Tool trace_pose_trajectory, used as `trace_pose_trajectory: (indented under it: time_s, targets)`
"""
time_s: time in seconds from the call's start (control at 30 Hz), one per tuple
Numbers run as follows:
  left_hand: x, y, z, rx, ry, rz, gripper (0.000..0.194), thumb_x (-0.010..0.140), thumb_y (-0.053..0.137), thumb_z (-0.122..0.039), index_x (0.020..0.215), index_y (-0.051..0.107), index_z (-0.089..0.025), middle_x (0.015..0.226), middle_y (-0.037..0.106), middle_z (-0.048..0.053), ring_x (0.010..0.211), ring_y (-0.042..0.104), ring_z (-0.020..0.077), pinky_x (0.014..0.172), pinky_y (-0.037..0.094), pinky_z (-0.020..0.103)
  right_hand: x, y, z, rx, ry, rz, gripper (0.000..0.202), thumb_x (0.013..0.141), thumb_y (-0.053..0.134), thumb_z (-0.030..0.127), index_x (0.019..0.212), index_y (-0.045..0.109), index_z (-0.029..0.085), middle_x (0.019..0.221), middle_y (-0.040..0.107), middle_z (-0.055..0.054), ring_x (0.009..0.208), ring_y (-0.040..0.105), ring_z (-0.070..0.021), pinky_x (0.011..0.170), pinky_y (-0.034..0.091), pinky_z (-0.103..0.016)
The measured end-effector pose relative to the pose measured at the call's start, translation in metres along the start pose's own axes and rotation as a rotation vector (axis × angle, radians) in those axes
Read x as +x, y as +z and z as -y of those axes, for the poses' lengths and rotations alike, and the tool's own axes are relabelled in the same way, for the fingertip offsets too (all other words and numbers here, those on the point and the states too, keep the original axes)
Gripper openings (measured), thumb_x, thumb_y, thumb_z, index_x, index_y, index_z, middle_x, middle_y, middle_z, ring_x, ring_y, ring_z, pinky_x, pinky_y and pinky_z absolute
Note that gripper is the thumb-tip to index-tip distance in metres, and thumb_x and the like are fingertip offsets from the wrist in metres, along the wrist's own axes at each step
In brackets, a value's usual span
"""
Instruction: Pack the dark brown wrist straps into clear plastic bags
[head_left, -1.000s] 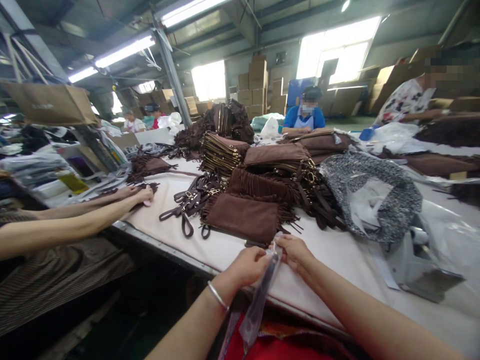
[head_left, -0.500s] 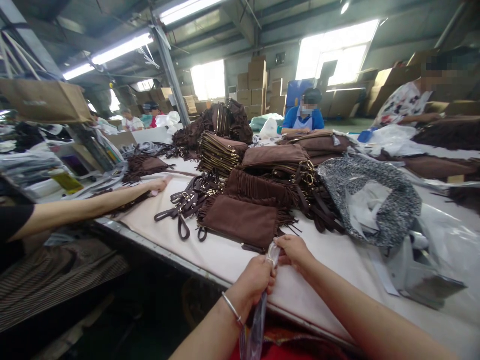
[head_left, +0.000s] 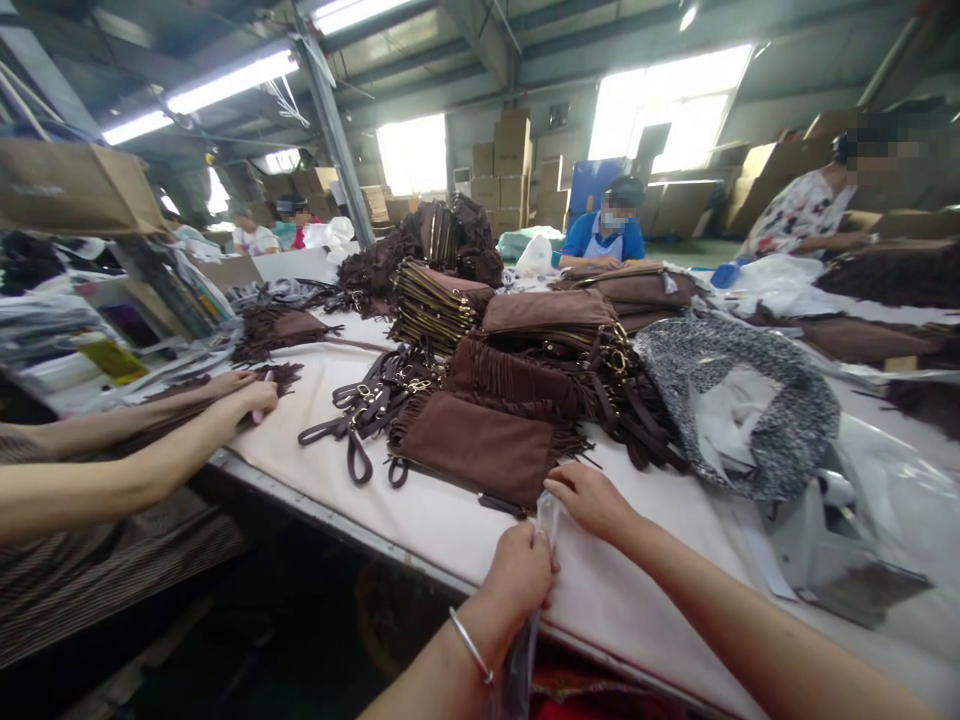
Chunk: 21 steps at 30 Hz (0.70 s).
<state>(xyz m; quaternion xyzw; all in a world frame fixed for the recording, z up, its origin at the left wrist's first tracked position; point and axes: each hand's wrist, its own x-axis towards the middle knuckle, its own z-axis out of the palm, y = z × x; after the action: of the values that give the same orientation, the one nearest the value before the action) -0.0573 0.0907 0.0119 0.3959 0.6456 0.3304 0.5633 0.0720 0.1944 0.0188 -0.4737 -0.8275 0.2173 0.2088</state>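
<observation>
My left hand (head_left: 523,566) is closed around a long, bunched strip of clear plastic (head_left: 520,655), which hangs down over the table edge toward my lap. At the strip's upper end, my right hand (head_left: 589,497) pinches the plastic between thumb and fingers. Just beyond both hands lies a brown fringed pouch (head_left: 480,440), flat on the pale table cover, with a dark strap end at its near edge. To its left is a heap of dark wrist straps (head_left: 367,415) with gold-coloured clips. Whether anything sits inside the plastic, I cannot tell.
Stacked brown pouches (head_left: 435,310) with gold zips rise behind. A grey speckled knit piece (head_left: 739,395) lies to the right beside a tape dispenser (head_left: 855,560). At left, a co-worker's arms (head_left: 172,430) reach over the table. Another person in blue (head_left: 604,235) sits across.
My left hand has slid slightly down and away from my right fingers along the plastic. The co-worker's arm at left has drawn back, and a second arm now shows beside it.
</observation>
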Motion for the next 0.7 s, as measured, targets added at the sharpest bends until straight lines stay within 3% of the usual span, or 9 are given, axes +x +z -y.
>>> trace_pose_trajectory:
  time_s: [0.17, 0.27, 0.4, 0.47, 0.53, 0.6, 0.7]
  targets:
    - [-0.002, 0.008, 0.007, 0.137, -0.005, -0.041, 0.019, 0.089, 0.037, -0.033, 0.076, 0.045, -0.021, 0.062, 0.053, 0.0, 0.039, 0.049, 0.0136, 0.038, 0.041, 0.027, 0.016, 0.005, 0.005, -0.163, -0.041, 0.115, 0.018, 0.081, 0.06, 0.032, 0.073, 0.07, 0.019, 0.082, 0.069, -0.006, 0.08, 0.061, -0.0186, 0.073, 0.043, -0.026]
    - [-0.001, 0.011, 0.012, 0.25, 0.09, -0.109, 0.019, 0.088, 0.039, -0.03, 0.074, 0.048, -0.021, 0.063, 0.055, 0.003, 0.048, 0.053, 0.0166, 0.049, 0.043, 0.029, 0.017, 0.003, 0.009, -0.207, -0.089, 0.141, 0.013, 0.078, 0.063, 0.024, 0.067, 0.069, 0.019, 0.08, 0.069, -0.006, 0.08, 0.06, -0.0188, 0.074, 0.042, -0.027]
    - [0.001, 0.011, 0.014, 0.421, 0.298, -0.231, 0.017, 0.085, 0.045, -0.022, 0.07, 0.053, -0.02, 0.077, 0.062, 0.011, 0.077, 0.059, 0.0234, 0.075, 0.043, 0.034, 0.013, 0.009, 0.008, -0.305, -0.063, 0.076, 0.012, 0.081, 0.059, 0.02, 0.076, 0.069, 0.014, 0.092, 0.067, -0.015, 0.093, 0.057, -0.025, 0.082, 0.04, -0.034]
    - [0.002, 0.008, 0.011, 0.333, 0.271, -0.203, 0.014, 0.082, 0.048, -0.02, 0.07, 0.054, -0.02, 0.082, 0.063, 0.011, 0.085, 0.057, 0.0243, 0.081, 0.041, 0.033, 0.01, 0.016, 0.004, -0.338, -0.008, 0.03, 0.013, 0.083, 0.056, 0.019, 0.08, 0.067, 0.012, 0.093, 0.066, -0.017, 0.094, 0.056, -0.0259, 0.082, 0.04, -0.035]
    - [0.002, 0.005, 0.007, 0.173, 0.176, -0.14, 0.013, 0.08, 0.053, -0.02, 0.068, 0.053, -0.02, 0.078, 0.061, 0.008, 0.083, 0.056, 0.0223, 0.077, 0.041, 0.03, 0.007, 0.02, -0.003, -0.347, 0.04, -0.003, 0.017, 0.086, 0.053, 0.02, 0.079, 0.066, 0.011, 0.09, 0.065, -0.017, 0.089, 0.058, -0.0249, 0.079, 0.041, -0.034]
    - [0.002, 0.0, 0.003, 0.044, 0.07, -0.069, 0.015, 0.081, 0.05, -0.023, 0.067, 0.05, -0.021, 0.067, 0.056, 0.003, 0.066, 0.053, 0.0177, 0.062, 0.04, 0.028, 0.005, 0.02, -0.011, -0.331, 0.059, -0.017, 0.021, 0.088, 0.051, 0.023, 0.076, 0.065, 0.012, 0.085, 0.065, -0.015, 0.083, 0.059, -0.0233, 0.075, 0.042, -0.033]
    - [0.0, -0.008, -0.003, -0.058, -0.051, 0.044, 0.015, 0.083, 0.043, -0.026, 0.07, 0.048, -0.02, 0.056, 0.045, -0.004, 0.041, 0.035, 0.0097, 0.043, 0.028, 0.024, -0.001, 0.008, -0.015, -0.29, 0.033, -0.032, 0.027, 0.091, 0.045, 0.024, 0.076, 0.065, 0.014, 0.082, 0.065, -0.011, 0.081, 0.059, -0.0211, 0.074, 0.043, -0.032]
